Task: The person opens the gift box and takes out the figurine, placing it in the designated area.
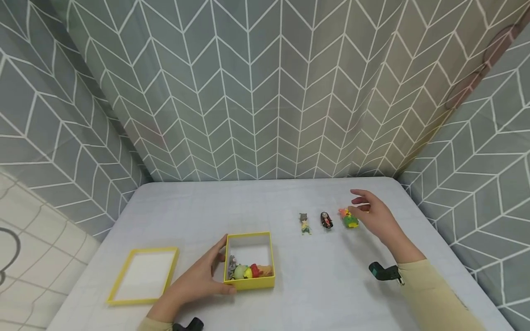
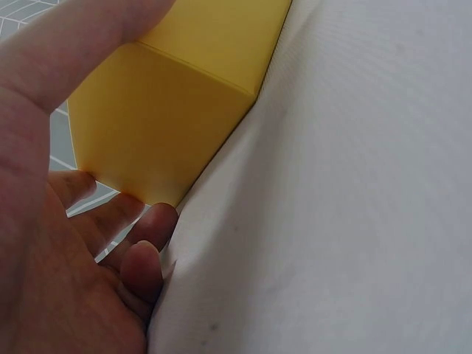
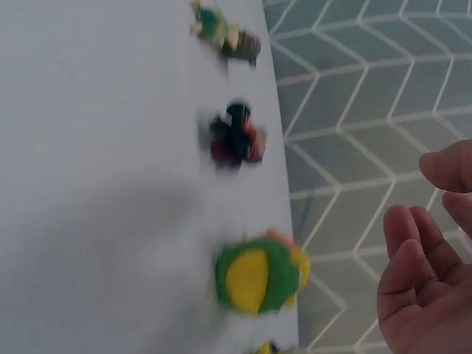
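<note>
My right hand (image 1: 374, 217) hovers with released fingers just right of the green-and-yellow toy (image 1: 350, 220), the last in a row on the worktop (image 1: 314, 280), while my left hand (image 1: 203, 276) grips the yellow box (image 1: 250, 281).

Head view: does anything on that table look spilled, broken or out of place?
Nothing stands out. Three small figures lie in a tidy row by the right hand; the yellow box sits upright, its lid flat beside it, left hand holding it.
</note>
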Available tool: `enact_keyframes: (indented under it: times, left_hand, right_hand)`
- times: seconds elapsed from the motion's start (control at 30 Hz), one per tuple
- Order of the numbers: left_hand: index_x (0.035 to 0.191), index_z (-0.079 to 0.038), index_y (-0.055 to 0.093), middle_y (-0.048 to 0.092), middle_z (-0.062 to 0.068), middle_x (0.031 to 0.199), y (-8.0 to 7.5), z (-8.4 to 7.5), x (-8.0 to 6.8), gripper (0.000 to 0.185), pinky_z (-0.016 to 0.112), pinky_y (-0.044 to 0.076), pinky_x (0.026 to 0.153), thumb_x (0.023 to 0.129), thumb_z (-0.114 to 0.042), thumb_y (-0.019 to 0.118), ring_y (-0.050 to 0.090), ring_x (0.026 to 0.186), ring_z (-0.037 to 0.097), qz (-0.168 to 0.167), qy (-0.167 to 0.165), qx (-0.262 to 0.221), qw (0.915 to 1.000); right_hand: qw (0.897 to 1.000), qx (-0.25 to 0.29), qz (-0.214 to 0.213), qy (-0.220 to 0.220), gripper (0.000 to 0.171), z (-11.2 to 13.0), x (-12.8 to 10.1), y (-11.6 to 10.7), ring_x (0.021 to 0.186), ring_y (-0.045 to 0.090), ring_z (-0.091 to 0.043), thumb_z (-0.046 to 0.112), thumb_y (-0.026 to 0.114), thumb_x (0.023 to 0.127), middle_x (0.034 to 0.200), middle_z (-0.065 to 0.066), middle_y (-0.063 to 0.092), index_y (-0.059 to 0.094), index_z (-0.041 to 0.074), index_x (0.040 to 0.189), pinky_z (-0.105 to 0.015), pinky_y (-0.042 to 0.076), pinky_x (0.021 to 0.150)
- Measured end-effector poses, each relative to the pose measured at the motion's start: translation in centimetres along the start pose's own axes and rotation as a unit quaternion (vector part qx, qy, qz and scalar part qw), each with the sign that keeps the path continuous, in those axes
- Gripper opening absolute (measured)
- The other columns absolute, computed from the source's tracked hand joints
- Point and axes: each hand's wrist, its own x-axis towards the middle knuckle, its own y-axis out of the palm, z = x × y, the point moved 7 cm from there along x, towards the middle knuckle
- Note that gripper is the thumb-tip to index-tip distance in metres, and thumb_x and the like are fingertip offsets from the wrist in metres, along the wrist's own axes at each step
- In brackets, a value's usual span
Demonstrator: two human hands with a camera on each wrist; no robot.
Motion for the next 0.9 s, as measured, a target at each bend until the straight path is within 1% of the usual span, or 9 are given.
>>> enact_keyframes:
  times: [0.1,0.27,0.37,0.53,0.63,0.77,0.9]
  left_hand:
    - [0.16,-0.028,0.013,0.035,-0.004,0.151,0.0,-0.1,0.1,0.134,0.043,0.044,0.098,0.056,-0.054,0.092,0.048,0.12,0.015,-0.001,-0.002,0.004,1.0]
    - [0.16,-0.029,0.013,0.039,-0.005,0.146,0.0,0.0,0.1,0.133,0.034,0.046,0.088,0.056,-0.056,0.092,0.049,0.113,0.016,-0.001,-0.007,0.022,0.9997]
    - [0.16,-0.028,0.014,0.043,-0.003,0.142,0.0,-0.1,0.0,0.133,0.031,0.045,0.083,0.056,-0.056,0.092,0.049,0.109,0.017,-0.003,-0.005,0.023,0.9997]
    - [0.16,-0.027,0.014,0.044,-0.001,0.143,-0.1,-0.2,0.0,0.133,0.033,0.046,0.088,0.056,-0.055,0.092,0.05,0.112,0.017,-0.006,-0.003,0.018,0.9998]
    - [0.16,-0.027,0.014,0.039,-0.002,0.148,-0.1,-0.1,0.0,0.133,0.034,0.046,0.089,0.056,-0.055,0.092,0.049,0.115,0.016,-0.003,-0.007,0.017,0.9998]
    - [0.16,-0.028,0.013,0.033,-0.003,0.153,0.0,-0.1,0.1,0.134,0.038,0.046,0.092,0.056,-0.055,0.092,0.048,0.118,0.016,-0.001,-0.009,0.018,0.9998]
    - [0.16,-0.027,0.012,0.033,-0.001,0.154,-0.1,0.0,-0.1,0.133,0.042,0.046,0.093,0.057,-0.054,0.092,0.048,0.118,0.017,-0.004,-0.011,0.015,0.9998]
  right_hand:
    - [0.999,0.014,0.025,-0.027,0.061,1.8,0.0,1.4,0.115,0.055,-0.034,0.028,0.064,0.098,0.131,-0.019,0.054,0.039,0.009,0.15,-0.047,0.051,0.086]
    - [0.996,0.03,0.054,-0.062,0.053,4.6,0.0,4.0,0.108,0.06,-0.028,0.024,0.066,0.097,0.125,-0.013,0.058,0.046,0.014,0.145,-0.04,0.052,0.08]
    - [0.993,0.038,0.075,-0.085,0.047,6.4,-0.2,6.2,0.104,0.061,-0.023,0.021,0.067,0.095,0.121,-0.01,0.061,0.052,0.016,0.14,-0.038,0.053,0.079]
    - [0.985,0.033,0.126,-0.113,0.038,9.2,-1.0,10.2,0.098,0.062,-0.015,0.024,0.07,0.094,0.112,-0.001,0.065,0.061,0.021,0.131,-0.032,0.053,0.077]
    - [0.98,0.04,0.15,-0.122,0.036,10.6,-1.5,12.1,0.096,0.062,-0.013,0.025,0.071,0.093,0.108,0.005,0.065,0.063,0.023,0.128,-0.032,0.053,0.075]
    - [0.972,0.056,0.172,-0.147,0.033,12.3,-1.9,13.7,0.096,0.062,-0.013,0.024,0.071,0.093,0.107,0.004,0.065,0.064,0.023,0.126,-0.032,0.054,0.074]
    - [0.964,0.066,0.192,-0.173,0.032,13.7,-2.1,15.0,0.095,0.062,-0.013,0.022,0.069,0.094,0.109,-0.001,0.065,0.064,0.021,0.126,-0.031,0.053,0.077]
